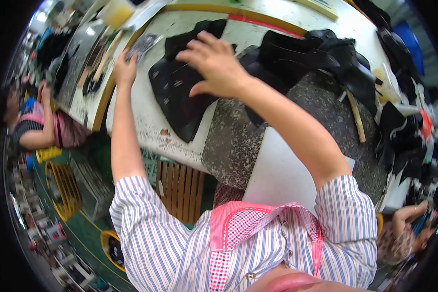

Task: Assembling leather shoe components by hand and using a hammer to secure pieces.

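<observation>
One hand (pixel 125 72), the left, grips clear plastic (pixel 145 45), right hand (pixel 214 65) splayed over black pieces (pixel 173 104).

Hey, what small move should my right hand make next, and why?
Probably settle the right hand lightly on the black piece to steady it: that hand is spread over it, gripping nothing, while the left hand is at the clear plastic packet.

In the upper left, the left hand (pixel 125 73) meets crumpled clear plastic (pixel 145 47); at upper centre, the right hand (pixel 214 65) (fingers spread) is over black sheet pieces (pixel 173 92). A wooden handle (pixel 356 119) lies right of centre.
</observation>
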A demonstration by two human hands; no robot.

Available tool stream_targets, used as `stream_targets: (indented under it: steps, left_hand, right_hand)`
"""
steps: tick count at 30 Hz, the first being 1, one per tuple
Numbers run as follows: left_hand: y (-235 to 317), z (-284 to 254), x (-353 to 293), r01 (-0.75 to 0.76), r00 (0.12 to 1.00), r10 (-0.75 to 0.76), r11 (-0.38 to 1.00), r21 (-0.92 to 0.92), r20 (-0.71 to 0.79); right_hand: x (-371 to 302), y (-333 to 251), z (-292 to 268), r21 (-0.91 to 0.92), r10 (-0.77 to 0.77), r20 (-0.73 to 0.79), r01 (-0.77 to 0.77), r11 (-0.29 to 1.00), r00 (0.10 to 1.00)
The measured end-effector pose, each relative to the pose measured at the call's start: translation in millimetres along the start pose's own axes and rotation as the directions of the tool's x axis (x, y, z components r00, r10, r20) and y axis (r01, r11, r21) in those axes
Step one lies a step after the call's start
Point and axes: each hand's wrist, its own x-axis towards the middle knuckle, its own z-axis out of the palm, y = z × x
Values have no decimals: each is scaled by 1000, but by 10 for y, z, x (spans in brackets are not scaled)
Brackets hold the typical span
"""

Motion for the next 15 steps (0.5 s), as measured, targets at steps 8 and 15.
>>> stream_targets:
  steps: [8, 15]
  left_hand:
    - [-669, 782, 488, -315, 925, 376, 833, 454, -48]
    - [-586, 507, 752, 4, 963, 43, 984, 176, -267]
  right_hand:
    - [-1479, -489, -671, 257, 39, 108, -66, 964, 993]
    - [-2623, -274, -1519, -254, 651, -10, -631, 733, 759]
